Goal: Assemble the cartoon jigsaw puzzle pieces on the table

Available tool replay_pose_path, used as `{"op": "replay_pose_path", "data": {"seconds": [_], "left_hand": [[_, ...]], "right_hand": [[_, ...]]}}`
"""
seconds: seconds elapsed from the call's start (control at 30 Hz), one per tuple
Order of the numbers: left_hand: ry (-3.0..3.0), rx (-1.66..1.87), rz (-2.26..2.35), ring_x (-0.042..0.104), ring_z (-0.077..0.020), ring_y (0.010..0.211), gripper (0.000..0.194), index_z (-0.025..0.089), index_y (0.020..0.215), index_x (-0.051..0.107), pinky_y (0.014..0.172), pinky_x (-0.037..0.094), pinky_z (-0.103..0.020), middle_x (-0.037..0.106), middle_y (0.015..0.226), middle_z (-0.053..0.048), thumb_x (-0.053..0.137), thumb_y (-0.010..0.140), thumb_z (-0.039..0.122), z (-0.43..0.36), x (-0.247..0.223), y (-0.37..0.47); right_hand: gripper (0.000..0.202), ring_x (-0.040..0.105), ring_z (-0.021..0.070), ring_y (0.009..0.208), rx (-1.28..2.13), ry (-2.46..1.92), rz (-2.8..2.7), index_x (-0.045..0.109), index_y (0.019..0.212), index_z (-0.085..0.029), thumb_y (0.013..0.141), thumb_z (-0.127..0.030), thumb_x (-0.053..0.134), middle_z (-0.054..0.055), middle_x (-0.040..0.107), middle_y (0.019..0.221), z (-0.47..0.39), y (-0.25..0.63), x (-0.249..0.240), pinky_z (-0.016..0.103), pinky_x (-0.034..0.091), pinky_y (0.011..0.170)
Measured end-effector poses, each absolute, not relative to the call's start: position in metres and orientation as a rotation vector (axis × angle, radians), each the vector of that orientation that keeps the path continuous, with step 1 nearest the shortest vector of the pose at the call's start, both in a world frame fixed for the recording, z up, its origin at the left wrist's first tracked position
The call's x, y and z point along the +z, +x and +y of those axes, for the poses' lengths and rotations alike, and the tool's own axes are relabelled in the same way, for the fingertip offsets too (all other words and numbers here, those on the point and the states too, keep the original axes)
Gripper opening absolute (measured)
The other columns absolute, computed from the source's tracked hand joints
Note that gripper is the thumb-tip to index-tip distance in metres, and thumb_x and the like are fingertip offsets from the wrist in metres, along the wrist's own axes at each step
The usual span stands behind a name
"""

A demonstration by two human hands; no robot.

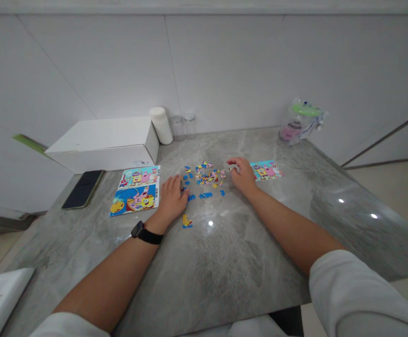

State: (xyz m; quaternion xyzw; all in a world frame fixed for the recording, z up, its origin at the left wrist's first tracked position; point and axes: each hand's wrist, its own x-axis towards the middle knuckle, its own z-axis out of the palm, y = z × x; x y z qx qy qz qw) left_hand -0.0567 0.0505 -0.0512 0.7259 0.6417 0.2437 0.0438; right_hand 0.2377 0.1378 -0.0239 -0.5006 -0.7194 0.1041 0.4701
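- Grey counter (218, 267), stone-look, under both grips; a few light spots reflect off it.
- L grip (171, 196): released, palm down, fingers loosely out fwd, thumb twd the pcs. Some blue bits sit btwn its thumb & fingers; can't tell if it touches them.
- R grip (243, 177): half curled, thumb & index apart. One small pc (230, 169) shows at its fingertips; can't tell if held or just beside.
- Pcs (211, 176): puzzle bits, loose heap btwn the 2 grips, blue/yellow/pink mix, some overlapping.
- Blue strip (205, 195): looks like joined bits, R of L grip, on the near side of the heap. Single blue bit (222, 193) farther R, twd R grip.
- Yellow/blue chunk (187, 221): nearer the person than L grip & a bit R of it, apart from the heap.
- Sheet (137, 191): 2 cartoon pics, just L of L grip.
- Card (267, 170): cartoon pic, just R of R grip, which hides its L edge.
- Phone (83, 189): dark screen up, well L of L grip, past the sheet.
- White box (108, 142), white bottle (161, 125), 2 clear jars (183, 127): beyond L grip, nr the wall.
- Clear bag (304, 120) w/ green & pink stuff: beyond R grip, off to its R.
- Black watch (149, 235): on L wrist, behind L grip.
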Motion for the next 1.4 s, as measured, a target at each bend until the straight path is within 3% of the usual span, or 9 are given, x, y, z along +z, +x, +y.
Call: {"op": "replay_pose_path", "data": {"seconds": [0.1,0.4,0.6,0.93,1.2,1.4], "left_hand": [[2.194,0.610,1.987,0.037,-0.0378,0.154,0.054,0.018,0.153,0.049,0.126,0.029,-0.064,0.047,0.163,-0.015,0.046,0.102,0.038,0.051,-0.048,-0.056],[2.219,0.412,1.975,0.034,-0.0391,0.156,0.053,0.024,0.154,0.054,0.126,0.024,-0.066,0.043,0.167,-0.012,0.039,0.106,0.044,0.046,-0.036,-0.051],[2.240,0.407,1.959,0.032,-0.0382,0.158,0.053,0.027,0.154,0.054,0.127,0.023,-0.066,0.040,0.169,-0.011,0.041,0.106,0.044,0.045,-0.036,-0.051],[2.204,0.489,1.942,0.035,-0.0369,0.156,0.054,0.023,0.154,0.051,0.127,0.023,-0.066,0.043,0.167,-0.014,0.046,0.104,0.041,0.044,-0.034,-0.050],[2.176,0.634,1.908,0.047,-0.0344,0.146,0.031,0.022,0.123,0.066,0.124,0.028,-0.067,0.055,0.153,-0.014,0.056,0.098,0.036,0.042,-0.031,-0.049],[2.212,0.614,1.911,0.048,-0.0349,0.145,0.039,0.021,0.133,0.063,0.124,0.028,-0.066,0.053,0.153,-0.017,0.057,0.098,0.037,0.041,-0.030,-0.048]], "right_hand": [[0.045,0.065,0.0271,0.107,0.295,-1.271,-1.883,0.070,0.118,-0.021,0.079,-0.011,0.052,0.010,0.075,0.111,0.137,0.232,-0.033,0.044,0.050,0.102],[0.036,0.062,0.0254,0.115,0.277,-1.120,-2.278,0.077,0.118,-0.024,0.097,-0.016,0.048,0.008,0.075,0.118,0.130,0.221,-0.035,0.044,0.044,0.109],[0.034,0.062,0.0255,0.122,0.238,-1.143,-2.377,0.077,0.122,-0.026,0.099,-0.020,0.053,0.007,0.072,0.132,0.132,0.222,-0.046,0.045,0.043,0.110],[0.032,0.059,0.0319,0.121,0.127,-1.414,-2.252,0.074,0.124,-0.023,0.097,-0.023,0.057,0.013,0.070,0.129,0.128,0.225,-0.041,0.050,0.043,0.110],[0.036,0.055,0.0290,0.132,0.199,-1.042,-2.467,0.070,0.136,-0.030,0.103,-0.033,0.055,0.009,0.064,0.143,0.114,0.215,-0.029,0.051,0.039,0.117],[0.035,0.057,0.0294,0.131,0.203,-1.063,-2.488,0.071,0.135,-0.028,0.104,-0.036,0.055,0.010,0.065,0.142,0.117,0.217,-0.034,0.052,0.040,0.116]]}}
